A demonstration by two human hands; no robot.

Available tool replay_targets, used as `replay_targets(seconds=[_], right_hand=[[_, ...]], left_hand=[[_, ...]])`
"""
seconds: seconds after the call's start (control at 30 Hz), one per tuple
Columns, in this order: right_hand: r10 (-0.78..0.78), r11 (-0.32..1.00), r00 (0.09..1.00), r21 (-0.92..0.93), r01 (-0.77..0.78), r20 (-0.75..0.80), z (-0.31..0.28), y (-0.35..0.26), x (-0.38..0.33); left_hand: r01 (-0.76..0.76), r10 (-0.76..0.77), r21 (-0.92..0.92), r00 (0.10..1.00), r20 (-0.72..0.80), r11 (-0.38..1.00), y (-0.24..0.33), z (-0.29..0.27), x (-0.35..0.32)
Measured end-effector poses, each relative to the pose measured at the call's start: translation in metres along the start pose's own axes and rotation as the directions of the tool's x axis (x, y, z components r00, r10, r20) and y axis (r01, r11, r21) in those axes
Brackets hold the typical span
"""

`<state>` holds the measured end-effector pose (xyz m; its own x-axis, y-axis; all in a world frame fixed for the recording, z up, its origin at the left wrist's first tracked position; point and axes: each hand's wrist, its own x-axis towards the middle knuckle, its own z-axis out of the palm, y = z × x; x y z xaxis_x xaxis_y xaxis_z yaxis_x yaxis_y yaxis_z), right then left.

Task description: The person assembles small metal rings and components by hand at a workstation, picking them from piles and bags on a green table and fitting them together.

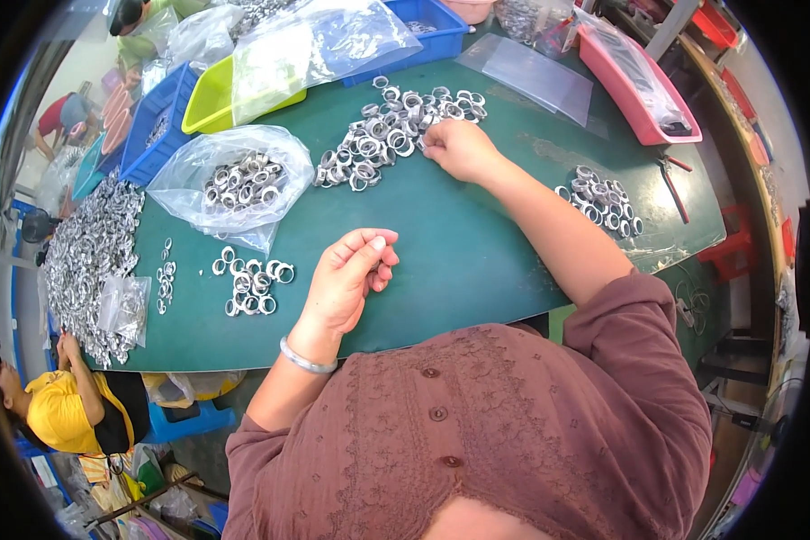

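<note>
My right hand (462, 151) reaches to the right edge of a large pile of silvery metal rings (369, 146) on the green table. Its fingers are closed at the pile, pinching what looks like one metal ring, mostly hidden by the fingertips. Above the middle of the table, my left hand (349, 274) is closed, thumb against the curled fingers; whatever lies inside is hidden. A smaller group of rings (250, 283) lies left of my left hand. Beyond that group, an open clear plastic bag (180, 184) holds more rings. Another cluster of rings (603, 200) sits beyond my right forearm.
Far left, a big heap of small metal parts (85, 261) covers the table, with a person in yellow (67, 409) beside it. Blue (164, 117) and lime-green (211, 106) bins stand at the back. Red-handled pliers (673, 187) lie near a pink tray (634, 85).
</note>
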<state>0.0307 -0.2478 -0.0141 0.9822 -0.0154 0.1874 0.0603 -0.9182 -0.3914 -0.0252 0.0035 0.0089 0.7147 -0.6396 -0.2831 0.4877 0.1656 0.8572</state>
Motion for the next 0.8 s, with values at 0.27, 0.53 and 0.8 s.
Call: replay_targets(seconds=[0.27, 0.53, 0.8], right_hand=[[-0.259, 0.516, 0.962, 0.854, 0.067, 0.082, -0.035, -0.041, -0.058], [-0.350, 0.579, 0.923, 0.737, 0.349, -0.162, -0.038, -0.064, -0.078], [-0.332, 0.588, 0.920, 0.716, 0.375, -0.209, -0.034, -0.068, -0.082]], left_hand=[[-0.106, 0.119, 0.131, 0.988, -0.095, 0.986, 0.002, 0.015, 0.010], [-0.421, 0.425, 0.240, 0.905, 0.038, 0.875, -0.002, 0.026, 0.013], [-0.562, 0.603, 0.541, 0.788, 0.121, 0.626, -0.005, 0.020, 0.011]])
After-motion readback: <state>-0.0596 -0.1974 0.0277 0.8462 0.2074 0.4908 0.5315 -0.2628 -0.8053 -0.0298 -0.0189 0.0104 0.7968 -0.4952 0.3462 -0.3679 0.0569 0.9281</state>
